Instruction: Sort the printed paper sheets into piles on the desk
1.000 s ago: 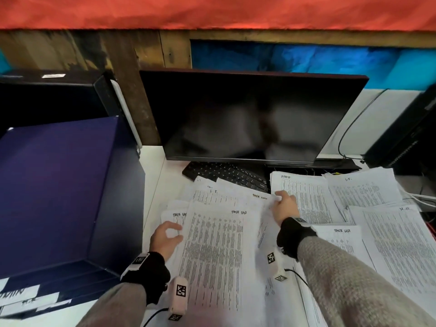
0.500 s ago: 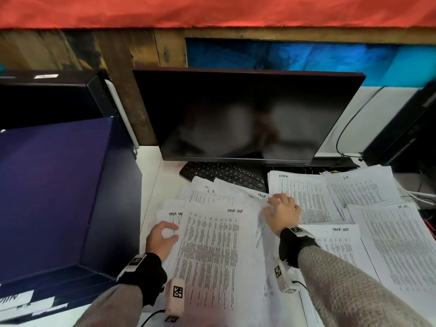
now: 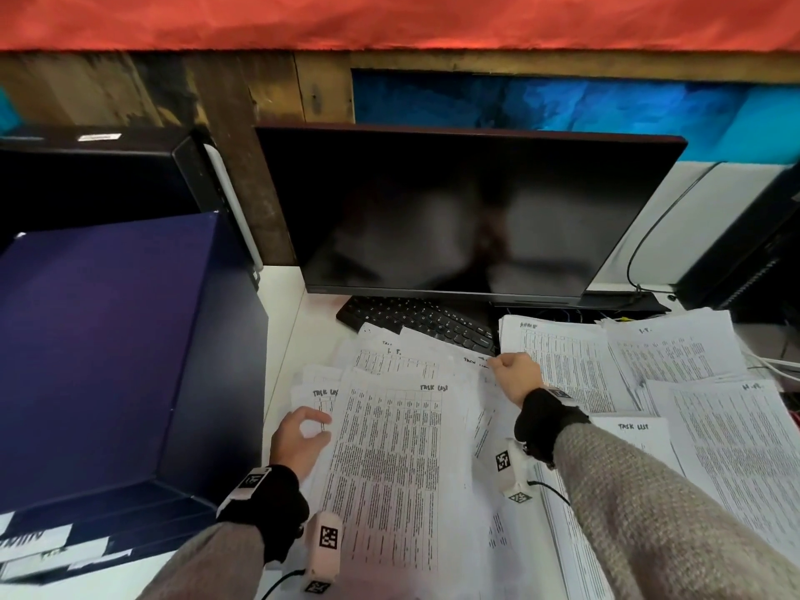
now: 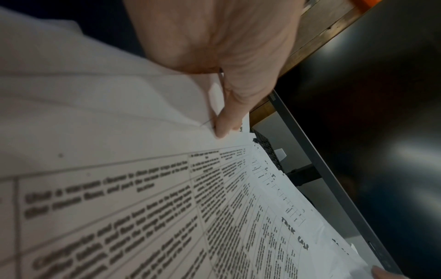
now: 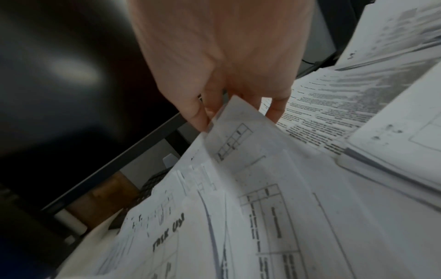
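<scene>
Printed sheets [image 3: 389, 461] litter the desk [image 3: 294, 322]. Both hands, left hand [image 3: 298, 439] and right hand [image 3: 517, 376], pinch sheet edges mid-sort; next likely needs lifting 1 clear.

White printed sheets [image 3: 389, 461] headed "TASK LIST" lie fanned and overlapping at the near centre of the desk [image 3: 311, 326], their far corners on the keyboard. To the right, further stacks [image 3: 571, 361] of densely tabled pages lie flat, edges overlapping.
</scene>
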Demonstrator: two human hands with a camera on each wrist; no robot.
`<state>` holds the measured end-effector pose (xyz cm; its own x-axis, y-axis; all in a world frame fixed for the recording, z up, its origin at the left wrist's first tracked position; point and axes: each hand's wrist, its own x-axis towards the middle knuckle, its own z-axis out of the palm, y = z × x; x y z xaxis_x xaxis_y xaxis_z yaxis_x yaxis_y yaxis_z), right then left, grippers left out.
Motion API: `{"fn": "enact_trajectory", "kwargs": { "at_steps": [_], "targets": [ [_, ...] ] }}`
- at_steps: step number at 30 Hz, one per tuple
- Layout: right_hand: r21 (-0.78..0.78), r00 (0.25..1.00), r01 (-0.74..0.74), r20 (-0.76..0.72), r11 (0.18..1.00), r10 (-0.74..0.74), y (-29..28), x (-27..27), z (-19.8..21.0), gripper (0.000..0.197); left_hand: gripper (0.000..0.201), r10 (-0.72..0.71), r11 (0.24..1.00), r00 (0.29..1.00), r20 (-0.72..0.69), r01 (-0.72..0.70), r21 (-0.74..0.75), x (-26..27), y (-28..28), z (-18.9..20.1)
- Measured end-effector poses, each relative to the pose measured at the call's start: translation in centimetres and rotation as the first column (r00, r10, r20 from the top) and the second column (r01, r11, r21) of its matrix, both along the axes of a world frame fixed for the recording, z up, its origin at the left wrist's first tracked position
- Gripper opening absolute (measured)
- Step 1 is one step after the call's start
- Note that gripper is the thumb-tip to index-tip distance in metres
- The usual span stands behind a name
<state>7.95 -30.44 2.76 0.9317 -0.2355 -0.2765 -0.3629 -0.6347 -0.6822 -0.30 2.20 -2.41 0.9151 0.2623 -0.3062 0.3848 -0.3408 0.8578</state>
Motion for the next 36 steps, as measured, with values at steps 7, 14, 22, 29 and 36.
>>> {"fn": "enact_trajectory", "kwargs": {
  "at_steps": [7,14,22,29,36],
  "targets": [
    [-0.287,0.935,-0.336,0.015,0.897,0.355,0.7,-0.8,1.5,0.022,0.023,-0.01,1.0,1.0,0.005,0.01,-0.01,0.0,0.2,-0.2],
    [-0.479,0.658,-0.464,0.378,0.745,0.652,3.0,-4.2,6.9,0.01,0.03,0.051,0.998,0.999,0.009,-0.051,0.022,0.2,0.1,-0.3],
    [-0.408,0.617,-0.391,0.548,0.825,0.564,5.0,-5.2,11.6,0.01,0.033,0.061,0.996,0.998,0.021,-0.063,0.064,0.5,-0.2,-0.1],
    [-0.353,0.6,-0.323,0.64,0.878,0.479,5.1,-4.7,14.4,0.01,0.04,0.083,0.996,0.997,0.008,-0.083,0.041,0.4,0.4,-0.7],
    [-0.103,0.441,-0.106,0.887,0.989,0.14,5.0,-4.4,21.1,0.011,0.038,0.075,0.995,0.997,0.004,-0.076,0.061,-0.1,0.6,0.0]
  ]
}}
